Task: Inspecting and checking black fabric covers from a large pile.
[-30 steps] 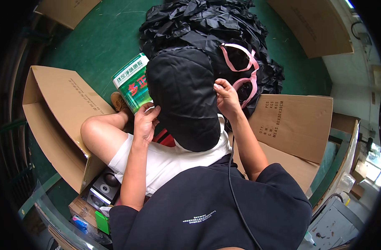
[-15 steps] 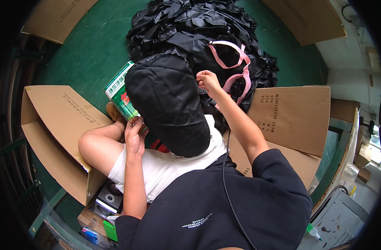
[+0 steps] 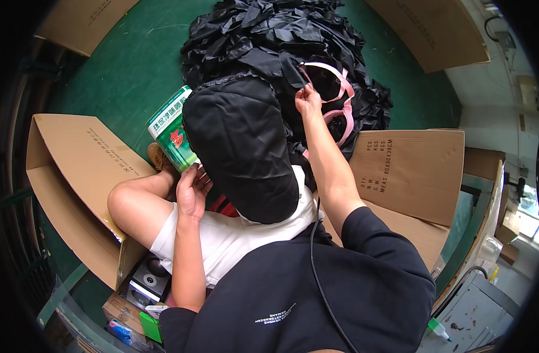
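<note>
A long, rounded black cloth-covered piece (image 3: 240, 153) rests across my lap. My left hand (image 3: 191, 191) is beside its left edge, palm upward. Its fingers are loosely curled and apart, some tips partly hidden by the black piece. Further out, my right hand (image 3: 308, 100) pinches a flap of black fabric (image 3: 293, 72) at the near side of a large heap of crumpled black fabric (image 3: 263, 38). Pink straps (image 3: 341, 115) lie looped on the heap, just right of my right hand. A green and white tin (image 3: 170, 126) stands left of the black piece.
Open cardboard boxes stand at my left (image 3: 84, 159) and right (image 3: 408, 170), with more cardboard at the far corners. The floor (image 3: 122, 76) is green. A grey and black device (image 3: 148, 281) sits by my left elbow. A black cable (image 3: 316, 259) runs over my shirt.
My right hand has moved outward and slightly right, from beside the black piece to the heap, and has taken hold of black fabric there. My left hand has stayed nearly in place.
</note>
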{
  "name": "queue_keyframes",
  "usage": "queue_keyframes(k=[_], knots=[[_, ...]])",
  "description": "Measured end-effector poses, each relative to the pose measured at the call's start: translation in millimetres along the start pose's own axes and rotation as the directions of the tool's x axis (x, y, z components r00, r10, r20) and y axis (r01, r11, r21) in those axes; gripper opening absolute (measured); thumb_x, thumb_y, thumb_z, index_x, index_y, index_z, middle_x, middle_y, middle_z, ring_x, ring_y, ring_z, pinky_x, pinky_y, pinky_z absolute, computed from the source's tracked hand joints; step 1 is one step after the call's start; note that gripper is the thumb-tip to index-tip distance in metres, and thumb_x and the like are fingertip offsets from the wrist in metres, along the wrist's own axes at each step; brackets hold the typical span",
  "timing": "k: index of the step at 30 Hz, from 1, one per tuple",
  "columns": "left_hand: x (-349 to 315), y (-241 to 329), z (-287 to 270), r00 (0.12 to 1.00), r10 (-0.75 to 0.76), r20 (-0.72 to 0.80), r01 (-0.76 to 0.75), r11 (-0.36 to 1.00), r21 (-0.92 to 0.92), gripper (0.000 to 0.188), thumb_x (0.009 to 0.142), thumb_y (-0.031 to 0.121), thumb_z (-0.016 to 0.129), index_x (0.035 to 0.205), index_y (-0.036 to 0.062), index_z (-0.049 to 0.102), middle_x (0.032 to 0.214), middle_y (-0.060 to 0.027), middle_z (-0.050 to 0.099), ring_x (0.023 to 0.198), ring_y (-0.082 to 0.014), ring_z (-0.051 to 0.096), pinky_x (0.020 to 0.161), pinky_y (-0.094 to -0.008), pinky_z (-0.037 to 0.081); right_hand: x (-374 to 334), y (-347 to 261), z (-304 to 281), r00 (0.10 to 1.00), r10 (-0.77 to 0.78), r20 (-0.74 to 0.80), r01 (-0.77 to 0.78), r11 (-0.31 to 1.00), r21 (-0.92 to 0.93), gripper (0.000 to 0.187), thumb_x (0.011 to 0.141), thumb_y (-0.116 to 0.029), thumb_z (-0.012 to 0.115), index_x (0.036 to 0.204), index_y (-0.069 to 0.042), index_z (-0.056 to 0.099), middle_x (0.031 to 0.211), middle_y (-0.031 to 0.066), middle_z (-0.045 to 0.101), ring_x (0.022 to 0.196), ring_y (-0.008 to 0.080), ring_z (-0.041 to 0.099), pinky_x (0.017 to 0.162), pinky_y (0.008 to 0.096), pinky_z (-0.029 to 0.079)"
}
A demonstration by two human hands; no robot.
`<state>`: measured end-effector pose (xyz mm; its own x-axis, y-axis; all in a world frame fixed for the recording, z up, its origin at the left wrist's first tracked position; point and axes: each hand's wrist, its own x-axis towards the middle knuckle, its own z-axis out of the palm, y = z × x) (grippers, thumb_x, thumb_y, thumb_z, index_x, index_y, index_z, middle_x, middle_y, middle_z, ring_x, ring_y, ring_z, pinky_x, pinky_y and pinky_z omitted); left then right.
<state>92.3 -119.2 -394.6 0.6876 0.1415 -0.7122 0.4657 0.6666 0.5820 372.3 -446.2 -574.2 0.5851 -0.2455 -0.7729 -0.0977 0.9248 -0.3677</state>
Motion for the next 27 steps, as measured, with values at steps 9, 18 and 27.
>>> queue_keyframes(k=[9,18,27], knots=[[-8,7,8,0.994,0.112,0.002,-0.112,0.993,-0.033,0.021,0.095,0.027,0.058,0.110,0.0121,0.058,0.102,-0.0023,0.063,0.089,-0.0144,0.058,0.080,-0.0299,0.044,-177,-109,98,0.502,-0.117,0.857,0.166,0.985,0.038,0.014,0.079,0.004,0.051,0.084,-0.008,0.057,0.098,0.0139,0.064,0.103,0.0300,0.061,0.098,0.0482,0.045],[-65,37,57,0.802,0.230,0.551,-0.281,0.960,0.009,0.037,0.098,0.037,0.053,0.115,0.0038,0.054,0.109,-0.0091,0.064,0.103,-0.0180,0.061,0.087,-0.0296,0.048,-368,-142,106,-0.251,-0.283,0.926,-0.373,0.911,0.178,0.020,0.074,0.000,0.048,0.057,-0.010,0.046,0.057,0.0018,0.050,0.062,0.0127,0.055,0.061,0.0300,0.043],[-92,-27,166,0.738,0.011,0.675,0.127,0.980,-0.155,0.036,0.098,0.018,0.056,0.130,0.0011,0.049,0.122,-0.0099,0.061,0.115,-0.0191,0.059,0.102,-0.0347,0.044,-419,-103,106,-0.460,-0.043,0.887,-0.475,0.856,-0.205,0.031,0.075,0.013,0.049,0.052,-0.007,0.043,0.049,-0.0018,0.029,0.038,0.0090,0.043,0.049,0.0282,0.038]])
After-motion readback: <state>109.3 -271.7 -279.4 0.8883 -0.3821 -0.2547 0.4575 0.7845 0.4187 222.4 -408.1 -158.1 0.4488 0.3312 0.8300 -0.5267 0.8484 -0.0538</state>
